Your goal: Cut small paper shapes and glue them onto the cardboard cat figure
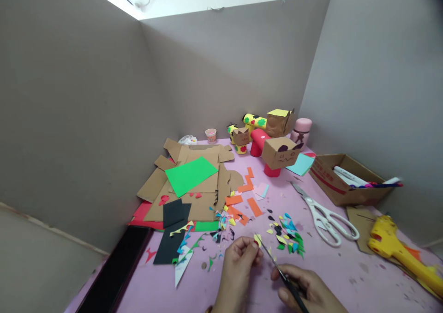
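Head view: no legible writing anywhere.

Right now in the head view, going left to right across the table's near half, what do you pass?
Black paper sheet → left hand pinching a small yellow scrap → right hand holding small dark scissors → white scissors → yellow glue gun.

The scene is seen from a single head-worn camera, set above the near edge of the pink surface (346, 267) and aimed forward and down toward the grey partition corner behind it. The white scissors (325, 218) are caught at middle distance, right of centre. Both hands are cut by the bottom edge, nearer the camera than the scissors; the cardboard figures are seen beyond them.
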`<state>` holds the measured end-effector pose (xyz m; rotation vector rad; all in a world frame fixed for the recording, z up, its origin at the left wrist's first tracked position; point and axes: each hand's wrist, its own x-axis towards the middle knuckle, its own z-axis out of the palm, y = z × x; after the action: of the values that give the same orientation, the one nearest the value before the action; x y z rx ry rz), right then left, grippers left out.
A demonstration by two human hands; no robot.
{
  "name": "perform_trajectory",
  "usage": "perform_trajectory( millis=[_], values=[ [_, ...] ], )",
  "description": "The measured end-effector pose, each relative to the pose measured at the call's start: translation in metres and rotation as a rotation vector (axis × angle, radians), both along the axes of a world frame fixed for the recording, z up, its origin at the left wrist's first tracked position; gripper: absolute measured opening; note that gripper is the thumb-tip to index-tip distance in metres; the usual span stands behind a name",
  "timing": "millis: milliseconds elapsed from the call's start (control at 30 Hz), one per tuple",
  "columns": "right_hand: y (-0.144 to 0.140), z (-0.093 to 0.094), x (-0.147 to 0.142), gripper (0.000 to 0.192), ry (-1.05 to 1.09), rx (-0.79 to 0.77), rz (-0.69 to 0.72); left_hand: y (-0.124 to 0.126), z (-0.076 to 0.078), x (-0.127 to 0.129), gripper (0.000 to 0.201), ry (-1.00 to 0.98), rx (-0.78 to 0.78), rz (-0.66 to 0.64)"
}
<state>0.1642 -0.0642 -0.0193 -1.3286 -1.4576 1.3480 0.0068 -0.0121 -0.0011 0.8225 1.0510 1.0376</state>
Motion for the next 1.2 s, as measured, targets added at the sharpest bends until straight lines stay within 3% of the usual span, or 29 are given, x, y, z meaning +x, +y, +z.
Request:
perform_trajectory(
  millis=[1200],
  values=[
    [0.0015, -0.0033, 0.0039, 0.03, -0.065, 0.026, 0.015, 0.0052, 0.0062, -0.0041, 0.015, 0.143, 0.026, -0.008]
  ],
)
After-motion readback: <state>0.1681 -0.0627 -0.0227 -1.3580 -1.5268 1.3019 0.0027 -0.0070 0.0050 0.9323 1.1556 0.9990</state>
